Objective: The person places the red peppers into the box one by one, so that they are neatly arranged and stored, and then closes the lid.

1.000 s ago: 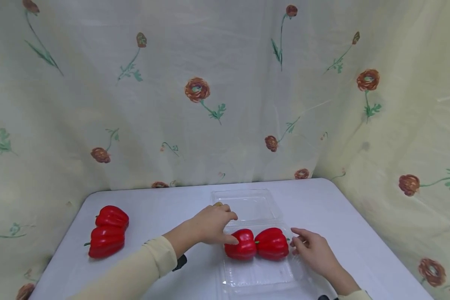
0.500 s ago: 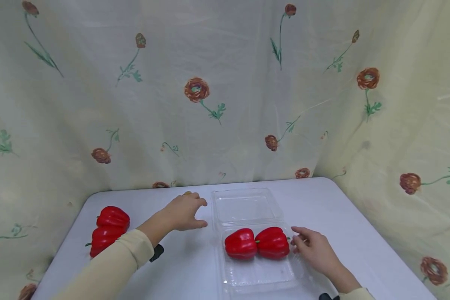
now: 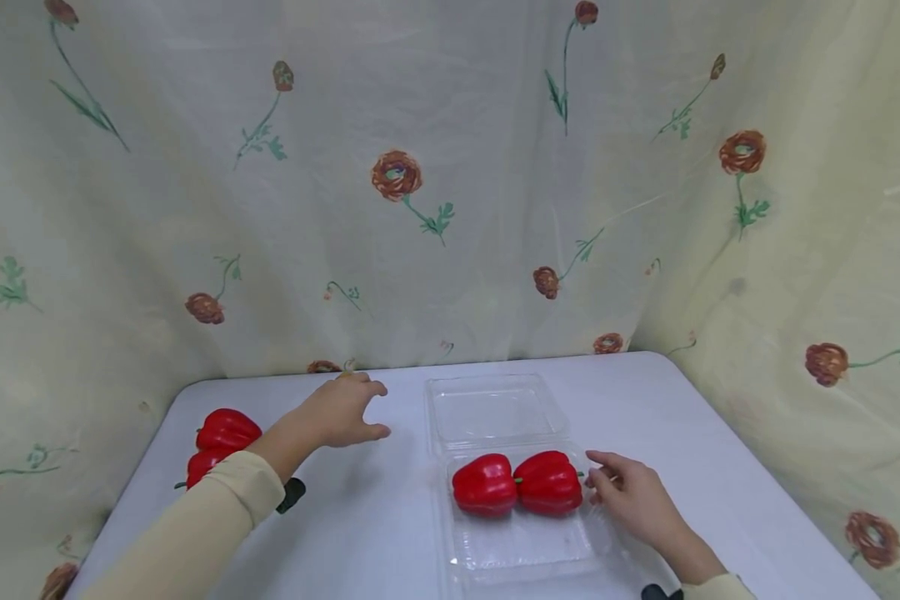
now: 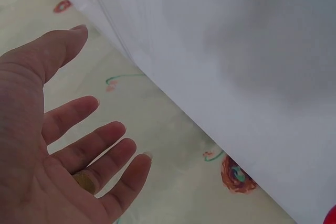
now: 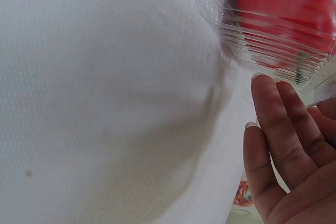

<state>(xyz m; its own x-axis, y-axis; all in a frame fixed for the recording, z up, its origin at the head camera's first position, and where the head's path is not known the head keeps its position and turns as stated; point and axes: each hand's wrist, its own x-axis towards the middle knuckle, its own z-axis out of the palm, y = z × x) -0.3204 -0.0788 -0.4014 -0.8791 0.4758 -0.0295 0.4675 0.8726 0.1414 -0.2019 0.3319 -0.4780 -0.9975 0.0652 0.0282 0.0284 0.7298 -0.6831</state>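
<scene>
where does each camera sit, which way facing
Head: head-worn, looks forward and down at table, red peppers and container; left hand, right hand show.
Left wrist: worn there, faces table and curtain; left fingers show.
Right wrist: worn there, faces table and container; right fingers show.
Head and right wrist share the container.

Head cam is looking forward and down over the bench (image 3: 360, 533) from farthest back, facing the floral curtain (image 3: 480, 100) and taking in both left hand (image 3: 341, 412) and right hand (image 3: 633, 492). Left wrist cam is shooting close and slanted past the left hand's palm side, facing the bench's edge and curtain, sharing the clear container (image 3: 521, 550) with head. Right wrist cam is also shooting close, facing the right hand's fingers and container side, sharing container and red pepper (image 3: 550, 483) with head.
</scene>
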